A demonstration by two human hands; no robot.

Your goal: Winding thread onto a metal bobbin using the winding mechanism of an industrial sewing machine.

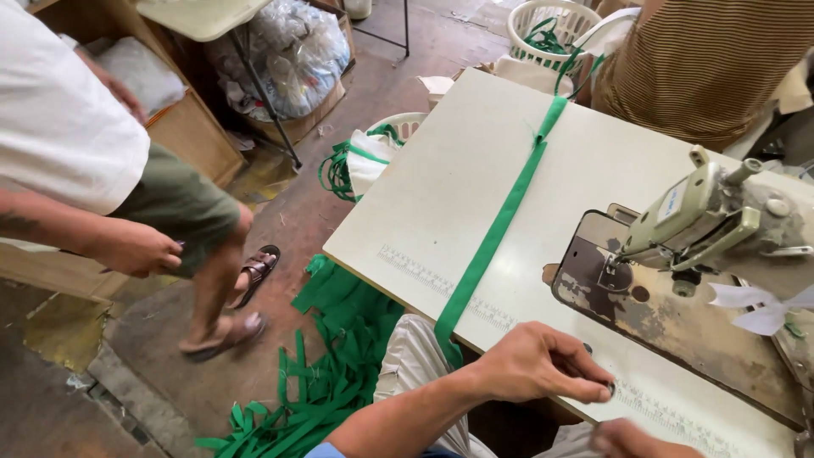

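While the green strap (500,222) is lying flat across the cream sewing table (441,178), its long axis is running diagonally from the near edge by the wearer's knee up toward the far right, where it's dropping off near a white basket (551,21). Left hand (543,365) is resting on the table's near edge w/ fingers curled, pinching smth small & dark. Right hand (632,439) is barely showing at the bottom; can't tell its grip. Sewing machine (721,220) is sitting at right. Green strap pieces (326,373) are piling on the concrete floor (161,365), w/ another person (102,153) standing at left.
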